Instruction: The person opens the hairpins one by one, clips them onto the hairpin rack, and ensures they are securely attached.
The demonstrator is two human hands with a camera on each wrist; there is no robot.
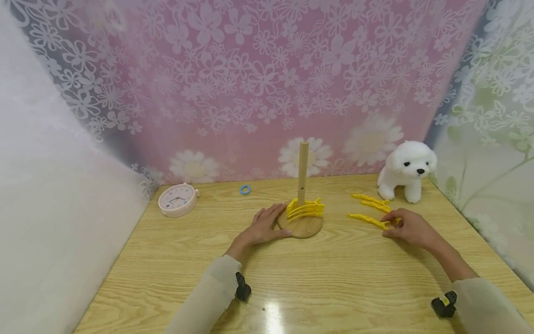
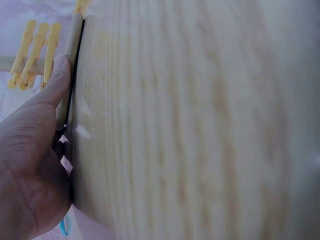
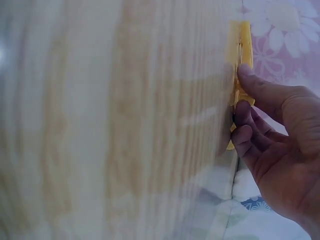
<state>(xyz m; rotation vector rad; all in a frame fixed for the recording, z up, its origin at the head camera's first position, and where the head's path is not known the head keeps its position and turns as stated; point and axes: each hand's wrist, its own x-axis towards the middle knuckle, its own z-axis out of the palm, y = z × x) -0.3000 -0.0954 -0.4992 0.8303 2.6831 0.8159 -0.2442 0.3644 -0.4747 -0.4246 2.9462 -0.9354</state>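
A wooden stand with a round base (image 1: 306,229) and an upright post (image 1: 303,171) is on the table. Several yellow clothespins (image 1: 306,209) are clamped low on its post; the left wrist view shows these clothespins (image 2: 37,52) side by side. My left hand (image 1: 267,226) holds the left edge of the base between thumb and fingers. To the right, my right hand (image 1: 410,227) pinches the near end of a loose yellow clothespin (image 1: 367,220) that lies at the table surface. In the right wrist view, the thumb rests on this clothespin (image 3: 245,47), with fingertips on the other side.
More loose yellow clothespins (image 1: 371,200) lie just beyond the right hand. A white plush dog (image 1: 406,171) stands at the back right. A pink clock (image 1: 178,200) lies at the back left, with a blue ring (image 1: 245,189) near the back edge.
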